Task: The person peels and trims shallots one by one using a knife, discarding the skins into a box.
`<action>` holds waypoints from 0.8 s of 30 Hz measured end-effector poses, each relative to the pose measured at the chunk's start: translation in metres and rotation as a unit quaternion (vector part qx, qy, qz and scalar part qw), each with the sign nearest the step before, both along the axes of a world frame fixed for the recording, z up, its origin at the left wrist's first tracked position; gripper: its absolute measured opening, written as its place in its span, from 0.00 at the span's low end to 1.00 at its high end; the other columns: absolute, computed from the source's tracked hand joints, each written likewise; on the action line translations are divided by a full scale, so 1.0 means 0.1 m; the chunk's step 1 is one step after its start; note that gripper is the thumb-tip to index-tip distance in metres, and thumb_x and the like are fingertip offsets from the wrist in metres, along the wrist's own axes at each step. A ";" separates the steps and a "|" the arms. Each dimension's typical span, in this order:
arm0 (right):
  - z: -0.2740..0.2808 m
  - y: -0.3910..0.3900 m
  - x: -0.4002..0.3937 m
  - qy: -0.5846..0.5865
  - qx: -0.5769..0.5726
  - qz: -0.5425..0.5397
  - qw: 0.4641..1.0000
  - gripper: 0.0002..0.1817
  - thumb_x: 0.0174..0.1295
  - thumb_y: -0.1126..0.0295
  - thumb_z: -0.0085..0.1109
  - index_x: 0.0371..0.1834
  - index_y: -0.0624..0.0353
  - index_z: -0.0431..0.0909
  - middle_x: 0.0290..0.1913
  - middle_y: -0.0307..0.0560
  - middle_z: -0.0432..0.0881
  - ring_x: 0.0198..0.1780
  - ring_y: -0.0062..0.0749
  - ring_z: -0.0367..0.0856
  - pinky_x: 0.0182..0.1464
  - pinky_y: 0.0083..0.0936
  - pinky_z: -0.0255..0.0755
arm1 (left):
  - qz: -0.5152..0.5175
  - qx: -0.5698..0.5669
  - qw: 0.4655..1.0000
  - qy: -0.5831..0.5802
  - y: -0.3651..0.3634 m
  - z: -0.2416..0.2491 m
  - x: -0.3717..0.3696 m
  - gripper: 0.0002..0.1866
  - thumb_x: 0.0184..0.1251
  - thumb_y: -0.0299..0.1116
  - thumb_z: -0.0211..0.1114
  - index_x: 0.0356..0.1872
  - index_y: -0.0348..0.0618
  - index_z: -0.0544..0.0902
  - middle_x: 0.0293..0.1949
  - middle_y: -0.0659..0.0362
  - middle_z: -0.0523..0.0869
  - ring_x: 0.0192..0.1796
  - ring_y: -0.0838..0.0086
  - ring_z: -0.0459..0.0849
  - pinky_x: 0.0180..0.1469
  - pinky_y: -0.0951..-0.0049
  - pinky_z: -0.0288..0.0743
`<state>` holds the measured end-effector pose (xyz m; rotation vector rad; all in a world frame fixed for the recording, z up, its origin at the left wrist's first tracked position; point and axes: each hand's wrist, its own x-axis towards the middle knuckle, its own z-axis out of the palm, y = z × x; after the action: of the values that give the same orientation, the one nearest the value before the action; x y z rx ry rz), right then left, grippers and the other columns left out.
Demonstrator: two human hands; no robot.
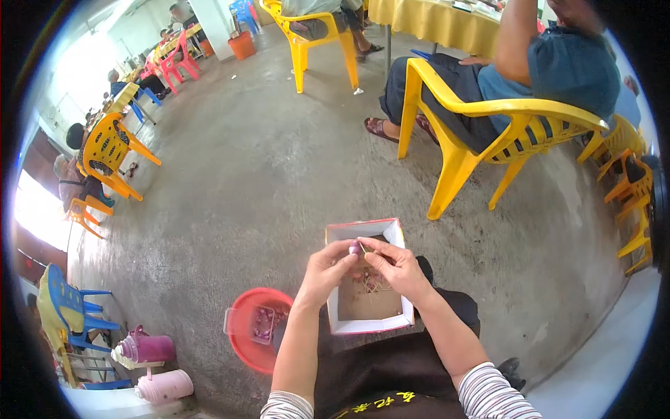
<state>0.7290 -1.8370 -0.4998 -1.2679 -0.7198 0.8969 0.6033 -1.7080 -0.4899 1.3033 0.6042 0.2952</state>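
Observation:
In front of my lap, my left hand (pixel 326 271) pinches a small purple shallot (pixel 354 248) between thumb and fingers. My right hand (pixel 399 271) meets it, closed with thumb and fingertips at the shallot. A thin pale sliver shows between the right fingers, too small to name. Both hands are above a shallow open cardboard box (pixel 372 325) with white inner walls. Inside lie reddish bits and dry strands (pixel 373 281), partly hidden by my hands.
Left of the box stands a red bucket (pixel 244 349), a clear tub (pixel 263 327) with purple pieces in it. Two thermos jugs (pixel 150 348) are at lower left. A person (pixel 499 91) sits in a yellow chair (pixel 453 164) ahead right. More chairs and tables stand farther off.

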 end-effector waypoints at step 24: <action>-0.13 0.07 -0.08 -0.178 -0.020 -0.006 0.984 0.23 0.65 0.68 0.58 0.62 0.61 0.72 0.59 0.55 0.78 0.60 0.39 0.76 0.60 0.27 0.68 | 0.139 -0.061 0.985 -0.080 -0.02 -0.26 0.08 0.09 0.59 0.22 0.67 0.38 0.41 0.77 0.38 0.60 0.84 0.35 0.81 0.82 0.36 0.82 0.79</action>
<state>0.7213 -1.8299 -0.5130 -1.4862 -0.9773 0.6834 0.6111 -1.7099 -0.5156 1.0664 0.6568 0.5779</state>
